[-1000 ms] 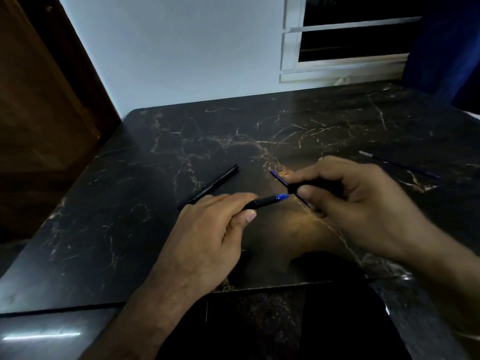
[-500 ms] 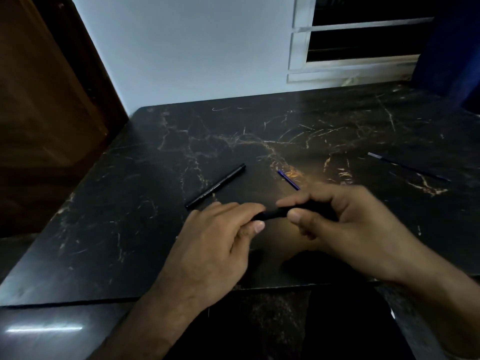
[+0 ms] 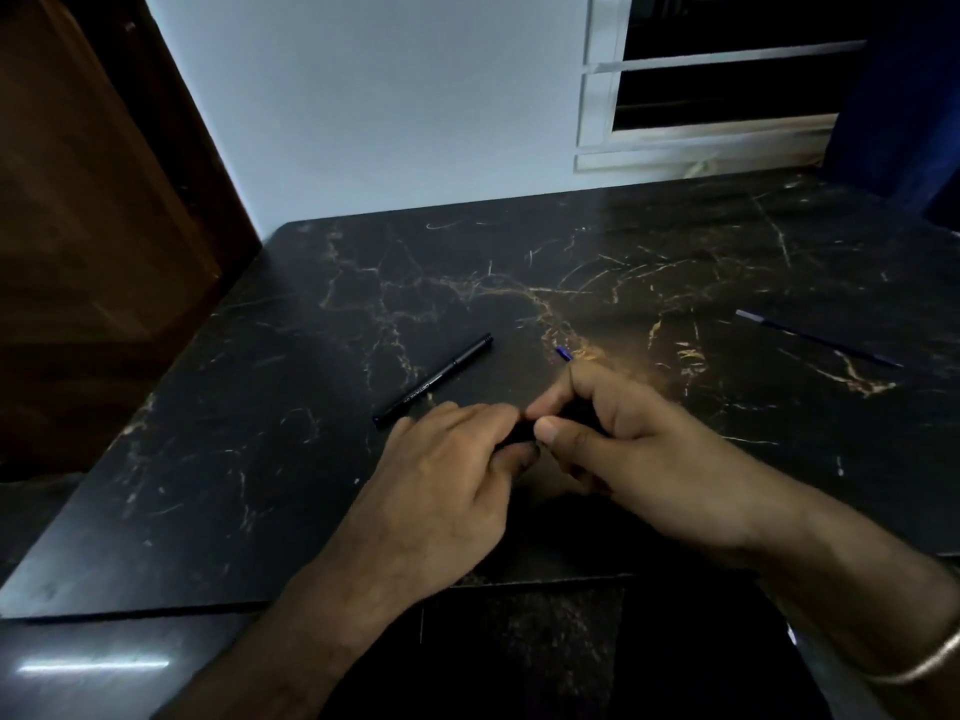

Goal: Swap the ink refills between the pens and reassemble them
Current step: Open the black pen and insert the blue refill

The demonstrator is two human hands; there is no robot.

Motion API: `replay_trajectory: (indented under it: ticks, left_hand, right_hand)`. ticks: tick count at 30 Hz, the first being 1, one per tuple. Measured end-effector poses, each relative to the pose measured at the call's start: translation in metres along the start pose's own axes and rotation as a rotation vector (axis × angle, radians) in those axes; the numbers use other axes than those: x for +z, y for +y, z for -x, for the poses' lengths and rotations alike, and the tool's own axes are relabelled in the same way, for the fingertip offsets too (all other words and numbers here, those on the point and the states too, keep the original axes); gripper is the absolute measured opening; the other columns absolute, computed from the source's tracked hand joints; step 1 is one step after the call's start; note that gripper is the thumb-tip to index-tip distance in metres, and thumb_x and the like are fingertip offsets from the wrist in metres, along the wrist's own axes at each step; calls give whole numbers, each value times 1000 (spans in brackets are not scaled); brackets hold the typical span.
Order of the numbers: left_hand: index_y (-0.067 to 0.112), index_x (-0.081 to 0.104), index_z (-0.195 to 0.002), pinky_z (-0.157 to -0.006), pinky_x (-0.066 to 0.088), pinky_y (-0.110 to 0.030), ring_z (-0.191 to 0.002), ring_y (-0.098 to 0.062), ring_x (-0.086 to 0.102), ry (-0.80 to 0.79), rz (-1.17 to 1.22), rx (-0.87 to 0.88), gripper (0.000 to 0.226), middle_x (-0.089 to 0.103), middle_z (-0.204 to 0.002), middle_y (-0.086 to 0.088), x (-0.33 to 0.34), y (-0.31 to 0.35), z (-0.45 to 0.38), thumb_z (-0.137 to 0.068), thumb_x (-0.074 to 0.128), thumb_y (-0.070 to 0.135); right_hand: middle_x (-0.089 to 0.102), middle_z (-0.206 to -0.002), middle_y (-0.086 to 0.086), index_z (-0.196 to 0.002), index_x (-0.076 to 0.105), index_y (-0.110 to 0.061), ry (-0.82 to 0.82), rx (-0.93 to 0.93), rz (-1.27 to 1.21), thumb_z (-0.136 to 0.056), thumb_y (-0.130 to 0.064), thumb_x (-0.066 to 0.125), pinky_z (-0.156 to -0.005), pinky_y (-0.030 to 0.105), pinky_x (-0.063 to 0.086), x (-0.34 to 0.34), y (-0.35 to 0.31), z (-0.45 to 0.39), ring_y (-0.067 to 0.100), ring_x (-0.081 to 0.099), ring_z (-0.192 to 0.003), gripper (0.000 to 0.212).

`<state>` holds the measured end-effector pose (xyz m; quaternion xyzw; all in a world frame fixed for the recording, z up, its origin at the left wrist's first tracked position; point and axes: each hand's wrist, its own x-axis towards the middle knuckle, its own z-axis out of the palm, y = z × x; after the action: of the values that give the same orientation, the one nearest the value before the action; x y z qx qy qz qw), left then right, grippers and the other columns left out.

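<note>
Now my left hand (image 3: 447,459) and right hand (image 3: 618,444) both pinch one pen (image 3: 519,433) near the bench's (image 3: 260,485) front edge, joining its halves. Next I must twist it tight, then fill the barrel (image 3: 434,379) with the refill (image 3: 815,337).

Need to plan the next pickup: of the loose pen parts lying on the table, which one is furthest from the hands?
The thin refill at the far right, dark with a pale end. The black barrel lies just beyond the left hand.
</note>
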<state>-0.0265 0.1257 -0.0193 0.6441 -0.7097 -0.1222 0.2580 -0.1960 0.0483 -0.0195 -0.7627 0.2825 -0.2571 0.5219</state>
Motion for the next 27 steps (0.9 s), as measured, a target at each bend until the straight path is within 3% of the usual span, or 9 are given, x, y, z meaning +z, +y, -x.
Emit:
replay_trajectory:
  ticks: [3,6,8,10,14,18,20,23,27]
  left_hand:
    - [42,53,-128,-96,32,-34,-105,4,40,18,-66,-73,47,52,-102,31,-16,-21,-14,-90,34,63]
    - [36,55,-127,-97,41,-41,-110,-10,45,188,-81,-235,36,56,-106,25,-29,-53,-37,-95,45,49]
    - [30,59,-125,-96,45,-40,-108,-16,48,127,-231,-297,34,62,-114,9,-24,-67,-51,-93,56,42]
    - [26,63,-120,-95,48,-41,-108,-19,54,56,-278,-313,34,61,-113,4,-14,-72,-61,-89,63,41]
    - [22,68,-104,-89,52,-40,-94,-16,61,82,-215,-272,14,58,-100,4,-12,-75,-67,-92,62,25]
    - [18,60,-105,-81,51,-35,-88,-11,55,165,-159,-24,11,51,-99,9,-16,-58,-61,-95,56,18]
    - [21,55,-104,-81,52,-41,-87,-14,57,163,-115,61,11,54,-96,10,-15,-43,-58,-94,53,16]
    - [22,53,-100,-82,51,-49,-84,-16,61,148,-125,106,7,62,-90,10,-14,-34,-56,-94,52,18]
    - [19,57,-84,-74,52,-44,-70,-13,61,137,-98,130,11,63,-74,7,-10,-36,-50,-94,53,22]
  right_hand:
    - [76,-88,-8,-98,66,-30,0,135,273,-94,-22,64,-77,37,58,-20,4,-10,11,71,-81,9]
    - [72,-86,-14,-94,71,-38,60,105,576,-89,-29,70,-72,27,54,-32,-1,-21,-2,66,-76,11]
    - [64,-96,-17,-97,72,-39,-6,35,690,-88,-32,71,-81,24,46,-24,-1,-29,-5,57,-85,12]
    - [57,-110,-13,-109,69,-38,-79,2,837,-89,-37,67,-97,32,42,-11,2,-37,6,50,-107,20]
    - [50,-129,-7,-132,54,-34,-15,4,892,-89,-44,64,-107,40,38,-9,-1,-43,15,42,-124,46]
    - [49,-141,0,-143,45,-22,156,-227,972,-92,-32,61,-109,42,38,-8,-9,-52,21,41,-132,54]
    - [55,-134,3,-139,49,-18,110,-255,1047,-96,-24,56,-102,41,42,-6,-9,-60,23,49,-125,44]
    - [58,-105,5,-110,58,-12,55,-280,1034,-99,-19,49,-75,33,42,-6,-9,-63,23,58,-96,16]
    - [55,-85,-4,-92,47,-22,-37,-261,967,-100,-31,43,-68,38,45,-11,-8,-54,21,57,-79,12]
